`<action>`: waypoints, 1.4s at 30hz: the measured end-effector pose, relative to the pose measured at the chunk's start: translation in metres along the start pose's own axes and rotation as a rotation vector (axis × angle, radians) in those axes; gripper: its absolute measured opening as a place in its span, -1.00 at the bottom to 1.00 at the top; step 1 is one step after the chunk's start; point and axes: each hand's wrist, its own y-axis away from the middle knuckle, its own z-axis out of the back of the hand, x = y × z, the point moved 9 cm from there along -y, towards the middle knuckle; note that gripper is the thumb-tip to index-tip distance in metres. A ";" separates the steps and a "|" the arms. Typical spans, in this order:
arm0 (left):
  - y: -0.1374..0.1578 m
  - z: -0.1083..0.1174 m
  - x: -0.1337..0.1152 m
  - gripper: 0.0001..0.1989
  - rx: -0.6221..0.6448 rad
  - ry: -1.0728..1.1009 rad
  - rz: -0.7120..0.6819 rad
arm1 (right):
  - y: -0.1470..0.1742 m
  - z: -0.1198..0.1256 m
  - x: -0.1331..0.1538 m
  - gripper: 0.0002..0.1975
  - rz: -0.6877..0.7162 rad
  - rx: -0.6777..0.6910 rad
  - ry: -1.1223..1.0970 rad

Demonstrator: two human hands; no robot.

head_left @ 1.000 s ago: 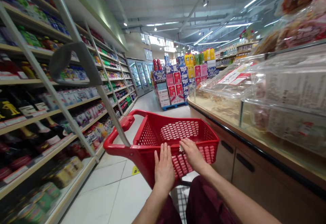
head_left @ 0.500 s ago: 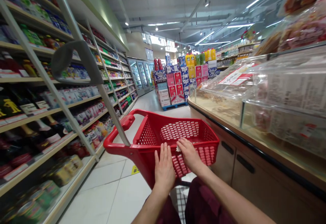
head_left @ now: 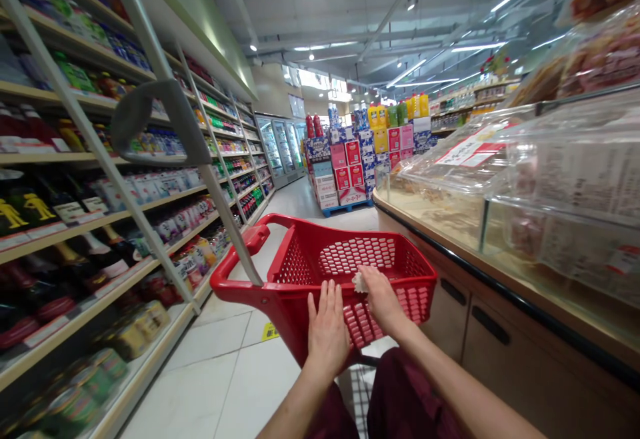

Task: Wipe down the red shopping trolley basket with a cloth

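Note:
A red plastic shopping cart (head_left: 300, 294) stands right in front of me, with perforated walls and a long grey pole rising from its handle end. My left hand (head_left: 327, 322) lies flat on the near side, fingers stretched up to the rim and holding nothing. On the same rim, farther right, my right hand (head_left: 383, 299) is closed over a small white cloth (head_left: 359, 282). Only part of the cloth shows beside the fingers; it could also be a paper wipe. The cart's basket holds nothing that I can see.
Shelves of bottles and cans (head_left: 125, 266) line the left side. Close on the right is a display counter (head_left: 480, 259) with clear plastic packages (head_left: 565, 179). Stacked drink cartons (head_left: 350, 169) stand on a blue pallet ahead. Glass-door fridges (head_left: 283, 149) are behind them.
My right hand has slid a little to the right along the rim, and more of the white cloth shows. My left hand stays flat on the cart. The view has shifted slightly.

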 end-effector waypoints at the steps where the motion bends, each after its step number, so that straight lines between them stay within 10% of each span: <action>1: -0.003 0.001 -0.001 -0.38 -0.014 0.031 -0.011 | -0.001 0.003 -0.005 -0.32 -0.044 0.003 -0.048; 10: -0.058 -0.012 -0.039 -0.64 -0.090 0.162 -0.191 | 0.001 0.001 -0.023 -0.48 -0.201 0.052 -0.128; 15: -0.043 0.002 0.019 -0.73 -0.072 0.070 -0.282 | 0.003 -0.005 -0.031 -0.52 -0.073 0.085 0.075; 21: -0.023 0.096 0.131 -0.67 -0.145 -0.223 -0.499 | 0.006 -0.001 -0.017 -0.56 0.039 0.046 0.061; 26: -0.065 0.212 0.187 -0.68 -0.528 -0.278 -0.283 | 0.013 0.000 -0.019 -0.60 0.056 0.046 0.006; 28: -0.070 0.207 0.187 -0.67 -0.490 -0.281 -0.279 | 0.014 0.002 -0.022 -0.63 0.043 0.038 -0.030; 35: -0.010 0.082 0.154 -0.64 -0.059 -0.243 -0.458 | 0.013 0.008 -0.029 -0.67 -0.022 0.004 -0.129; 42: -0.025 0.095 0.141 -0.65 -0.235 -0.172 -0.344 | 0.013 0.015 -0.040 -0.68 -0.043 -0.004 -0.133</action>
